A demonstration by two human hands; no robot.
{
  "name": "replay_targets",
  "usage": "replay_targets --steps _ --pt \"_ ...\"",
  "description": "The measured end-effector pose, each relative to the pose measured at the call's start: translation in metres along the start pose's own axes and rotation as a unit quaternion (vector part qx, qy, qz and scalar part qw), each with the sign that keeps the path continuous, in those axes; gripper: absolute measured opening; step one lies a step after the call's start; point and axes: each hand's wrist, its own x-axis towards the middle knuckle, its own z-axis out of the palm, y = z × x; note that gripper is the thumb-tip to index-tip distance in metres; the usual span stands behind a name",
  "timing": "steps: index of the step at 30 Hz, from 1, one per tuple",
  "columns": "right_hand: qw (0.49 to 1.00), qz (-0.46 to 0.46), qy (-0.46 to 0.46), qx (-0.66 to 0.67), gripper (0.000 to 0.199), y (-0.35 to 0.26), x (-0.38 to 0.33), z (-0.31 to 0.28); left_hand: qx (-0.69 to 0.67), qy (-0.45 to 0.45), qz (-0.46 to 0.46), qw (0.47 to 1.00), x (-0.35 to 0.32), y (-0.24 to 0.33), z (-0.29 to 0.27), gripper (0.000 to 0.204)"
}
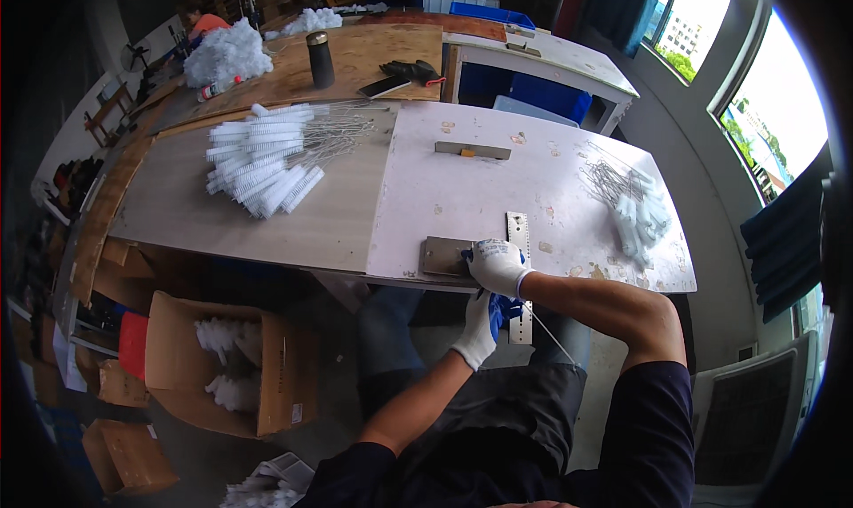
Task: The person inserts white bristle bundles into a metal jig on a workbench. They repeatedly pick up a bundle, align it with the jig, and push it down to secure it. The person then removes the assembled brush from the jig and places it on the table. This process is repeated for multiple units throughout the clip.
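Note:
Both my hands are in white gloves with blue palms, close together at the table's front edge. My right hand is above, its fingers curled down beside a flat grey metal block; what lies in them is hidden. Just below the edge, my left hand is closed, blue fingertips turned up under the right. From beside those fingertips a thin pale wire slants down across my lap. A perforated metal strip passes behind the right wrist and shows again below the edge.
White bottle-type brushes with wire handles lie piled on the left; another bunch lies at right. A metal bar stands mid-table. Beyond are a dark flask and a phone. An open carton stands lower left.

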Motion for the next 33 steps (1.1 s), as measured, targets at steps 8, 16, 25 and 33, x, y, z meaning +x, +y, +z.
replay_targets --steps 8,16,25,33 --pt "0.993 -0.111 0.012 -0.033 0.043 0.024 0.000 0.010 -0.092 0.025 -0.089 0.991 -0.033 0.029 0.012 0.028" --pt "0.969 -0.207 -0.128 -0.029 0.050 0.047 0.019 -0.037 0.283 0.003 -0.128 0.951 -0.046 0.144 -0.011 0.027" --pt "0.963 -0.236 0.016 -0.128 0.039 0.055 0.025 0.021 0.656 -0.005 0.133 0.743 -0.043 0.170 -0.018 0.017" --pt "0.997 -0.070 0.032 -0.019 0.043 0.028 0.004 0.020 0.578 0.181 0.241 0.758 -0.096 0.128 -0.008 0.029"
